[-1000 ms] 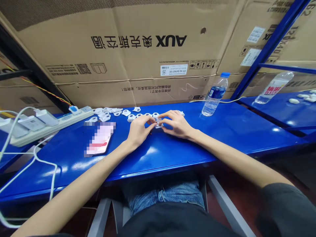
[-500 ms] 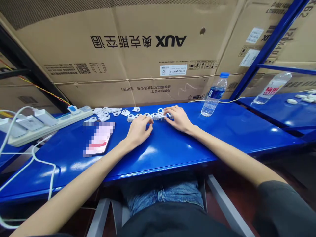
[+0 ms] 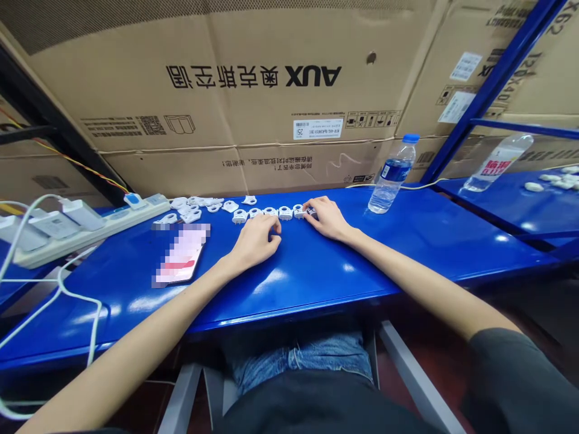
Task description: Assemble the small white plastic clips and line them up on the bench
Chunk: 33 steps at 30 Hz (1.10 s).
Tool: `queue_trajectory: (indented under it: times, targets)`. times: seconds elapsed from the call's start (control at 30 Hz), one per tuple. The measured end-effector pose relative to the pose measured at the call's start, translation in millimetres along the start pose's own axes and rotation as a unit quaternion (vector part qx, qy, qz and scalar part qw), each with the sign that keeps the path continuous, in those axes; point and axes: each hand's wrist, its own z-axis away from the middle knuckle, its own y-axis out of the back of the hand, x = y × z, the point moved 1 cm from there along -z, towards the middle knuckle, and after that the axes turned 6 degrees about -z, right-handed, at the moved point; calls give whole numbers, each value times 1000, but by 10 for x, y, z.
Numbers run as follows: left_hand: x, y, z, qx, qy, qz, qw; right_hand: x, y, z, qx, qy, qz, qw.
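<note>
A row of white ring-shaped plastic pieces (image 3: 284, 213) with small prongs at their bottoms stands on the blue table. My left hand (image 3: 259, 239) rests at the front of the row's left half, fingers loosely bent and thumb apart, and I see nothing in it. At the row's right end, my right hand (image 3: 326, 218) has finger and thumb apart around a partly covered piece (image 3: 312, 211); firm contact cannot be made out. The ring piece (image 3: 298, 211) just left of those fingertips stands in line with the others.
Loose white pieces (image 3: 192, 205) lie in a heap at the back left. Near them are a phone (image 3: 185, 256) and a power strip (image 3: 113, 224) with chargers and cables. A water bottle (image 3: 392, 175) stands at the right. A large cardboard box (image 3: 253, 120) backs the table (image 3: 289, 277).
My right hand has let go of the ring piece it held over the row and shifted slightly right. That piece now sits lower, in the row. My left hand has barely moved.
</note>
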Motion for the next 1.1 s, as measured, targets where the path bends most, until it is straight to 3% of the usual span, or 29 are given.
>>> queue_trajectory:
  times: [0.33, 0.67, 1.1]
  targets:
    - [-14, 34, -3, -32, 1, -20, 999, -39, 5, 7, 17, 9, -13, 1000]
    - [-31, 32, 1, -40, 14, -22, 999, -303, -102, -26, 15, 96, 30, 995]
    - [-72, 29, -1, -47, 31, -2, 998, -337, -198, -126, 15, 106, -14, 994]
